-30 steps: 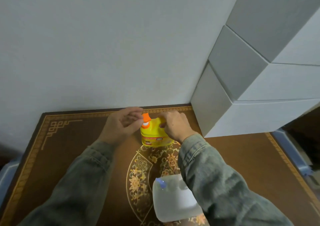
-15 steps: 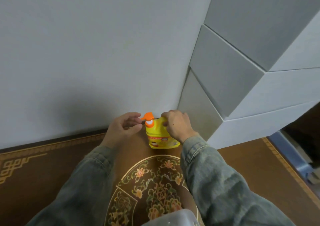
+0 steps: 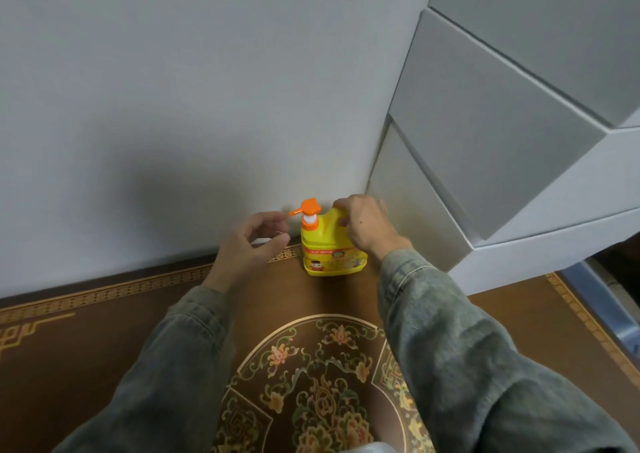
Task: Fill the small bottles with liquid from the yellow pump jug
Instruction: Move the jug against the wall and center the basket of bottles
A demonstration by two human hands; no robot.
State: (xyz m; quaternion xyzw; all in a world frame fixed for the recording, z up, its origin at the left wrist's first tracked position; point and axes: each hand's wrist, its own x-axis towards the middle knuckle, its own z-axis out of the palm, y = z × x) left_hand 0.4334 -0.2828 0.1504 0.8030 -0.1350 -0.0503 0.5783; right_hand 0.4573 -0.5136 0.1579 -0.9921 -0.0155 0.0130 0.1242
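The yellow pump jug [image 3: 330, 248] stands upright at the back of the table, close to the wall. Its orange pump head [image 3: 308, 210] is raised, with the nozzle pointing left. My right hand [image 3: 365, 225] is closed around the jug's handle at its top right. My left hand [image 3: 252, 244] hovers just left of the nozzle with fingers curled apart and nothing in it; the fingertips are near the nozzle tip without touching it. No small bottle is in view.
The brown table [image 3: 104, 348] has a gold border and a floral medallion [image 3: 318, 383]. Stacked white boxes [image 3: 502, 175] stand right of the jug. The wall [image 3: 173, 88] is directly behind it. A sliver of a white container [image 3: 375, 448] shows at the bottom edge.
My left hand has let go of the orange pump head and opened. The pump head now stands higher, nozzle to the left. The view has tilted up, and the white container has dropped nearly out of sight.
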